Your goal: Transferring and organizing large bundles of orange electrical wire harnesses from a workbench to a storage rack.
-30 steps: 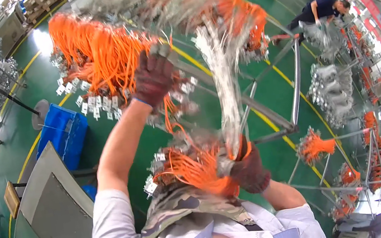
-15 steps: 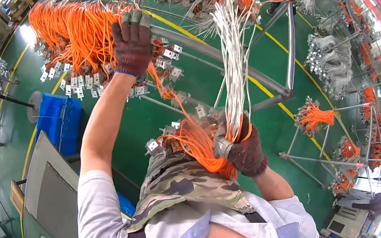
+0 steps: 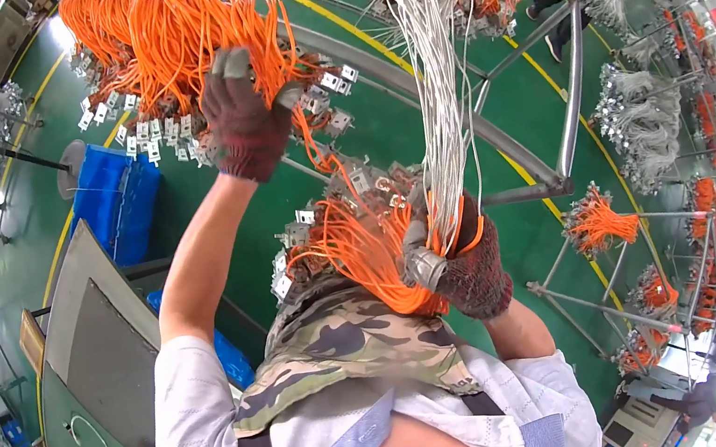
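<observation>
Left hand (image 3: pixel 243 115), gloved, reaching high in the upper middle of the frame, fingers curled into the hanging mass of orange wires (image 3: pixel 166 38); whether pinched on single strands or just combing through, cannot tell. Right hand (image 3: pixel 459 263), also gloved, at centre right, clamped round a bundle of white wires (image 3: pixel 435 87) that runs straight up to the metal rack (image 3: pixel 568 93), with a loop of orange strands caught in the same fist. Hands well apart, one high, one low.

Best kept taut with the lower grip so the white strands stay parallel and free of the orange ones (image 3: pixel 363 256) draped over the camouflage apron (image 3: pixel 352 357). Worth separating only a few strands at a time up top, to avoid snagging the small metal terminals (image 3: pixel 135 138) dangling there. Likely risk: tangling where both colours cross near the lower fist.
</observation>
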A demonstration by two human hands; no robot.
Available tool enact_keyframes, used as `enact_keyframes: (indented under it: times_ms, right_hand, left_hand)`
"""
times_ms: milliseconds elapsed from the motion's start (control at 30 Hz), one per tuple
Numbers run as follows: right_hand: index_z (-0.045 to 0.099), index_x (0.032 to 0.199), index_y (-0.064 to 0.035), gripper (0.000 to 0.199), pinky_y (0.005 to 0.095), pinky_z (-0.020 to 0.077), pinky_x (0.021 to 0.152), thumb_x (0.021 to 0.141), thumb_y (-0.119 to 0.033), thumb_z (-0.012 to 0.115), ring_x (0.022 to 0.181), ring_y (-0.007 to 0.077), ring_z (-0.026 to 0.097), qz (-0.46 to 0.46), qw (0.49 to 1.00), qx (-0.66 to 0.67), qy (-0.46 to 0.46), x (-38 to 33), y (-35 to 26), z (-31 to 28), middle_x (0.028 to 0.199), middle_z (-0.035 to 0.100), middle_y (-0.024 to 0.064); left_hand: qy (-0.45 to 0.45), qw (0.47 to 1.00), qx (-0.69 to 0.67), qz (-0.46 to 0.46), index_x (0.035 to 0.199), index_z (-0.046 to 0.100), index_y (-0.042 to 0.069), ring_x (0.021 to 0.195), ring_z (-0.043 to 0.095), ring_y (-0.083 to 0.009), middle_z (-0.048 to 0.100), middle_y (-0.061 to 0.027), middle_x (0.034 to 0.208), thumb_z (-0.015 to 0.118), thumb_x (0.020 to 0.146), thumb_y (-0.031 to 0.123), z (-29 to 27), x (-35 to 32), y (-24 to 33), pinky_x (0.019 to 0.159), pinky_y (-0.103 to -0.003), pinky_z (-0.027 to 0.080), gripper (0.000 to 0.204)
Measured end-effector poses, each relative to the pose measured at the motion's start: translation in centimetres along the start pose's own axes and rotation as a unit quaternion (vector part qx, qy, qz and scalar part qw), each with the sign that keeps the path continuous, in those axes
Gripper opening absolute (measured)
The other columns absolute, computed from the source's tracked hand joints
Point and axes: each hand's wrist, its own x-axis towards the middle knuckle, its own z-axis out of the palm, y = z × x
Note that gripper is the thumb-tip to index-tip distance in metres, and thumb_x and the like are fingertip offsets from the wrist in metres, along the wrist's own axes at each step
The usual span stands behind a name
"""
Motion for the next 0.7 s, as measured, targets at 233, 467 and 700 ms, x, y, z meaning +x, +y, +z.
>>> enact_keyframes:
  times_ms: [233,467,700]
  right_hand:
    - [0.048,0.134,-0.0018,0.059,0.0352,0.0572,0.064,0.078,0.004,0.067,0.071,0.0178,0.065,-0.004,0.999,-0.042,-0.031,1.4,0.0,0.7,0.083,0.064,0.0085]
    - [0.048,0.133,-0.002,0.06,0.0353,0.0575,0.064,0.078,0.003,0.071,0.07,0.018,0.065,-0.009,0.999,-0.001,-0.039,1.6,0.1,1.5,0.084,0.064,0.0092]
    - [0.054,0.122,-0.0026,0.047,0.0333,0.0567,0.067,0.079,-0.001,0.074,0.074,0.0157,0.065,0.019,0.996,0.082,-0.022,1.8,-1.1,2.3,0.085,0.066,0.0061]
  left_hand:
    - [-0.102,0.959,-0.079,-0.254,0.13,0.056,0.007,0.102,0.07,-0.0287,0.071,-0.0128,0.108,0.083,0.083,0.021,2.6,-4.3,1.9,0.09,-0.04,0.055,0.056]
    - [-0.112,0.905,-0.143,-0.384,0.118,0.054,0.006,0.097,0.069,-0.0406,0.07,-0.0171,0.104,0.075,0.079,0.011,2.6,-3.1,2.9,0.082,-0.049,0.054,0.045]
    - [-0.094,0.941,-0.253,-0.202,0.116,0.057,0.005,0.088,0.063,-0.02,0.064,-0.0079,0.098,0.074,0.09,0.017,-2.2,-2.0,6.3,0.078,-0.037,0.053,0.033]
